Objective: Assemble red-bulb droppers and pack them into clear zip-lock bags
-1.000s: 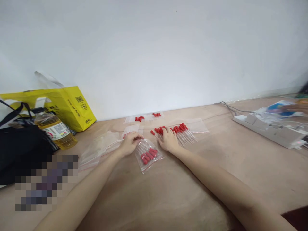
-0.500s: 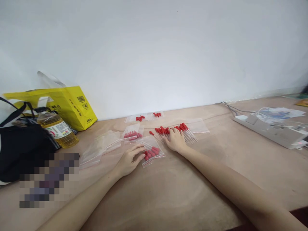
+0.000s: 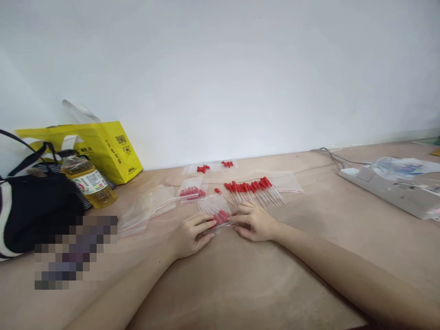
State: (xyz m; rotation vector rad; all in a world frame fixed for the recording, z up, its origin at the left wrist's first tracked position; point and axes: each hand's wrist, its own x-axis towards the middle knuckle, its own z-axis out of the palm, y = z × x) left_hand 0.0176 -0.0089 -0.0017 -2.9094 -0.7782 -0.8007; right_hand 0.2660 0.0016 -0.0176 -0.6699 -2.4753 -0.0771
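Observation:
A clear zip bag (image 3: 213, 205) with red-bulbed droppers in it lies at the middle of the table. My left hand (image 3: 192, 233) grips its lower left edge between thumb and fingers. At the opposite side, my right hand (image 3: 252, 222) pinches the right edge of the same bag. Behind my right hand, several loose red-topped droppers (image 3: 254, 190) lie in a slanted row. One separate dropper (image 3: 217, 190) rests left of that row. Another filled bag (image 3: 192, 190) is beyond my left hand.
Flat clear bags (image 3: 147, 208) lie to the left, and one (image 3: 288, 181) at the right of the row. More red pieces (image 3: 203, 168) are by the wall. An oil bottle (image 3: 91, 183), yellow bag (image 3: 120, 151) and black bag (image 3: 41, 211) stand left; a power strip (image 3: 388, 192) is right.
My right hand has come off the dropper row and moved toward me to the bag's right edge. My left hand has closed on the bag's left edge, and the bag's near edge is lifted slightly.

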